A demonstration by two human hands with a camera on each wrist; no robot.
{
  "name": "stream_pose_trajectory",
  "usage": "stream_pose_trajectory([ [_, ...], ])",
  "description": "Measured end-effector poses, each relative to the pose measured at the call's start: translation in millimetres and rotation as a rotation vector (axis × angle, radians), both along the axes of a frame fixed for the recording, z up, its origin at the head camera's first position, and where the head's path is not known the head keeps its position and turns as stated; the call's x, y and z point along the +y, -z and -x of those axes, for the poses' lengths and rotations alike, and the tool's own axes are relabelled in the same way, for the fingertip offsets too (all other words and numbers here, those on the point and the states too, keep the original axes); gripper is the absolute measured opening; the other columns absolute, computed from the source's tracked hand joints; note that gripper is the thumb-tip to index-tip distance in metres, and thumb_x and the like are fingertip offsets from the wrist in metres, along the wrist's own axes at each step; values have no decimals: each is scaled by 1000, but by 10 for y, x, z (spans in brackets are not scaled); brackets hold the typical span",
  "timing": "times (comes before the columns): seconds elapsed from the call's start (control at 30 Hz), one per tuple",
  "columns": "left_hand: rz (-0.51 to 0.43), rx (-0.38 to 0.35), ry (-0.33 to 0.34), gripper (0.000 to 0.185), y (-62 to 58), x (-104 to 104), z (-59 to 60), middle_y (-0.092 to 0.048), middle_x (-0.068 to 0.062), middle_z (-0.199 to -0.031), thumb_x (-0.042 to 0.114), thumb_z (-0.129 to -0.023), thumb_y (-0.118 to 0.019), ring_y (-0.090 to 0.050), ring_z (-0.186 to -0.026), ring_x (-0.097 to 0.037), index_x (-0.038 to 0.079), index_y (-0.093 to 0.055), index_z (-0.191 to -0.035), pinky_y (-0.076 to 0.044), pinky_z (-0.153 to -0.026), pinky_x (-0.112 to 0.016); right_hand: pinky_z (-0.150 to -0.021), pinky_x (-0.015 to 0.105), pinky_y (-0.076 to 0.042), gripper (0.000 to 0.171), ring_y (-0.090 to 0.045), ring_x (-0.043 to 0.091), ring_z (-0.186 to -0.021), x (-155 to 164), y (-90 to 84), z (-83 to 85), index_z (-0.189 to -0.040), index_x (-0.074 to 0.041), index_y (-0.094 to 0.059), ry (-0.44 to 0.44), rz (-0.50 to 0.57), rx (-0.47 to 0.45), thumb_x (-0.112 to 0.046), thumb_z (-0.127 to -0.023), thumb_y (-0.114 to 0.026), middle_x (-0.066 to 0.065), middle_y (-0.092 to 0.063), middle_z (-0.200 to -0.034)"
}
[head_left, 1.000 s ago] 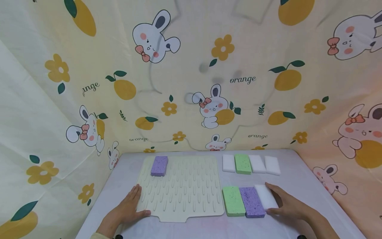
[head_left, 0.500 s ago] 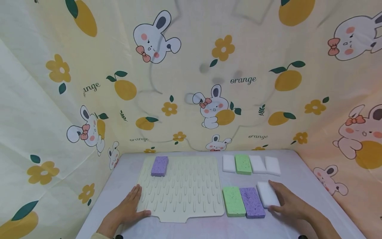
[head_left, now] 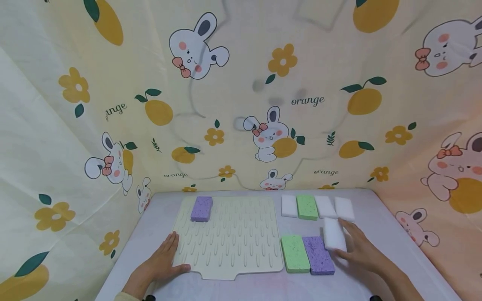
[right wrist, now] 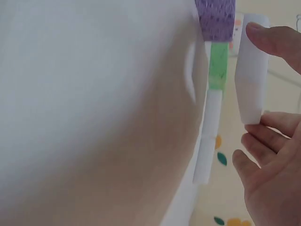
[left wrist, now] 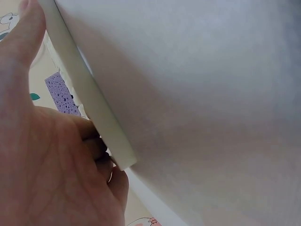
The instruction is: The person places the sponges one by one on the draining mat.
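Observation:
A cream ribbed mat (head_left: 233, 244) lies on the left half of the table, with a purple sponge (head_left: 201, 208) on its far left corner. My left hand (head_left: 171, 255) rests flat on the mat's near left corner; in the left wrist view the fingers (left wrist: 96, 141) touch the mat's edge (left wrist: 89, 101). My right hand (head_left: 343, 240) pinches a white sponge (head_left: 334, 233) between thumb and fingers, lifted just above the table. The right wrist view shows this white sponge (right wrist: 251, 75) held on end by the thumb (right wrist: 275, 40).
A green sponge (head_left: 295, 253) and a purple sponge (head_left: 318, 255) lie side by side right of the mat. Behind them is a row of a white sponge (head_left: 288, 205), a green one (head_left: 306, 206) and two more white ones (head_left: 324, 206). Patterned cloth walls the table on three sides.
My right hand has raised the white sponge from its place beside the front purple sponge and carried it away toward the back row. The left hand has stayed put.

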State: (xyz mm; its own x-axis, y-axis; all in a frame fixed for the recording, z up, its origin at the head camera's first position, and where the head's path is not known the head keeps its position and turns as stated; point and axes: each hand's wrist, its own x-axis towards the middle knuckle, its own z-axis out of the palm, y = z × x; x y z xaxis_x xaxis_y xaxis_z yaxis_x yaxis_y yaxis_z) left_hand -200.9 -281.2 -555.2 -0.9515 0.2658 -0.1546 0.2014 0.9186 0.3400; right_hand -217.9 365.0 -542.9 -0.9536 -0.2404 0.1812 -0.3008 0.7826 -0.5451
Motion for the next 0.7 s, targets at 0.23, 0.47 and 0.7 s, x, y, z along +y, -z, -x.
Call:
stream_pose_trajectory([
  [0.23,0,-19,-25,126,57,-26,24,-15,-34,-174,70,-89,-75,-14,-162,-51,-15,-20,-164,-21,-131,-62,-109,86,-29,113,-31,68,-143,-214,-8,39,-163,9,-28,-17,25,-4,-36,-83,-94,41,-32,-160],
  [0.47,-3,-19,-25,126,72,-33,37,-15,-34,-174,70,-89,-75,-14,-162,-51,-15,-20,-163,-20,-131,-62,-111,84,-31,116,-31,67,-144,-420,29,93,-164,9,-27,-5,32,-10,-40,-83,-93,40,-30,-162],
  [0.7,-2,-22,-19,126,34,-25,20,-16,-36,-173,69,-89,-76,-14,-161,-52,-17,-21,-163,-21,-131,-62,-111,83,-33,113,-34,66,-144,-617,32,119,-162,10,-30,-31,47,25,-42,-84,-93,39,-35,-160],
])
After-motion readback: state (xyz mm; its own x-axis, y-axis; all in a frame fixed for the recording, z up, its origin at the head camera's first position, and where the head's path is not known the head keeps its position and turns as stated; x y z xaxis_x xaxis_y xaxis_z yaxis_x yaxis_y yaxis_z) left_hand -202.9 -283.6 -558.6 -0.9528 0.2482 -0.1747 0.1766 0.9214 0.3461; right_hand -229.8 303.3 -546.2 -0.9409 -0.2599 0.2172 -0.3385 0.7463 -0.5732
